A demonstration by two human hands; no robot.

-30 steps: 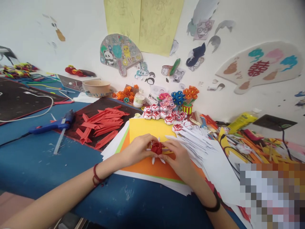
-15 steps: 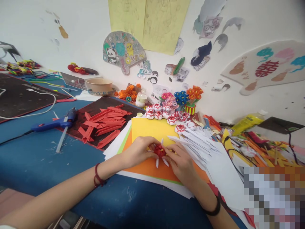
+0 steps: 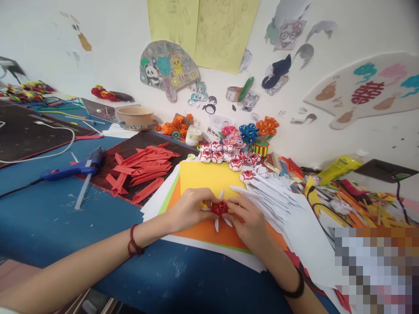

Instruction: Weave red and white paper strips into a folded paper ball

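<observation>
A small paper flower [image 3: 219, 209], red at its centre with white pointed petals sticking out around it, is held between both hands above the paper sheets. My left hand [image 3: 193, 208] is closed on its left side, thumb below and fingers above. My right hand [image 3: 248, 218] pinches its right side with thumb and fingertips. Part of the flower is hidden by the fingers. Beneath lie an orange sheet [image 3: 199, 233] and a yellow sheet [image 3: 206, 176]. Folded white paper strips [image 3: 271, 198] spread just beyond my right hand.
Folded red paper strips [image 3: 144, 168] lie on a dark mat at left, near a blue glue gun [image 3: 75, 168]. Finished red-and-white paper flowers [image 3: 218, 156] sit at the back beside a small bottle [image 3: 194, 134]. Paper scraps [image 3: 353, 200] pile up at right.
Both hands keep their grip on the paper flower, and my fingers have shifted slightly. The red centre is turned a little differently. Everything else lies as before.
</observation>
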